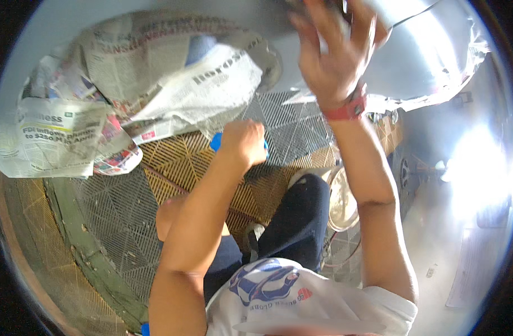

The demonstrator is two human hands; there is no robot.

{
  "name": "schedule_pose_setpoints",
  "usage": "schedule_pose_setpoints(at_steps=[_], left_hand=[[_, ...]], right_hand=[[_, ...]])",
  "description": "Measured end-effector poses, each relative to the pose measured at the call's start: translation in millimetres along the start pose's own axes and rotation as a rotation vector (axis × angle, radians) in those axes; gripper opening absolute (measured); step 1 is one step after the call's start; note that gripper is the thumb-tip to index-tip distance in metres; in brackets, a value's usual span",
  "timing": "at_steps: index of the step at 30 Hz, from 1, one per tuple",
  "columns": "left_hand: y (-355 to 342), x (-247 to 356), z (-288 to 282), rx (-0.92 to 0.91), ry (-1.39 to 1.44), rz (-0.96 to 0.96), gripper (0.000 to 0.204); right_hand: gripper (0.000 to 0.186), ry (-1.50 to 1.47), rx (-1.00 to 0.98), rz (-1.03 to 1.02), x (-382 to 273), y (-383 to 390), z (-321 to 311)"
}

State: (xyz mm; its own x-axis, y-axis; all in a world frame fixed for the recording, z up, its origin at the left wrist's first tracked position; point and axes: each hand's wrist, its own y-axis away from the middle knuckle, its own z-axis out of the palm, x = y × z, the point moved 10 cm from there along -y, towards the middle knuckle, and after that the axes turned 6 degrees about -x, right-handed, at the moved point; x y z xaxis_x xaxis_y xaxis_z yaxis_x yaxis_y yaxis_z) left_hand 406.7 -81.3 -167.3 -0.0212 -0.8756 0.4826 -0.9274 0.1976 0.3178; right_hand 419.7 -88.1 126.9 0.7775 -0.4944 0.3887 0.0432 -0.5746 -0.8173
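My left hand (243,144) is closed around a blue object (216,143), mostly hidden by my fingers, below the edge of the newspaper sheets (172,95). My right hand (337,56), with a red watch (346,111) on the wrist, is raised against a glossy grey panel (418,53), its fingers spread; the dark shape behind its fingertips is blurred and cut off at the top. Crumpled newspaper covers the left part of the panel and lines its lower right edge.
Patterned grey and yellow floor tiles (116,224) lie under me. My dark-trousered legs are bent below the panel, beside a round cream container (341,204) with a reddish hose near it. A bright light (475,173) glares at the right, near a wheel (404,172).
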Motion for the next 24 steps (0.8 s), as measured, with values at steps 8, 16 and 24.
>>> schedule_pose_setpoints(at_steps=[8, 16, 24], left_hand=[[7, 3, -9, -0.002, 0.013, -0.007, 0.036], [13, 1, -16, 0.028, -0.041, -0.015, 0.045], [13, 5, -13, 0.096, 0.029, 0.048, 0.049]], right_hand=[[0.053, -0.111, 0.048, -0.204, 18, -7, -4], [0.053, -0.013, -0.044, 0.252, 83, 225, 22], [0.052, 0.012, 0.011, 0.144, 36, 105, 1]])
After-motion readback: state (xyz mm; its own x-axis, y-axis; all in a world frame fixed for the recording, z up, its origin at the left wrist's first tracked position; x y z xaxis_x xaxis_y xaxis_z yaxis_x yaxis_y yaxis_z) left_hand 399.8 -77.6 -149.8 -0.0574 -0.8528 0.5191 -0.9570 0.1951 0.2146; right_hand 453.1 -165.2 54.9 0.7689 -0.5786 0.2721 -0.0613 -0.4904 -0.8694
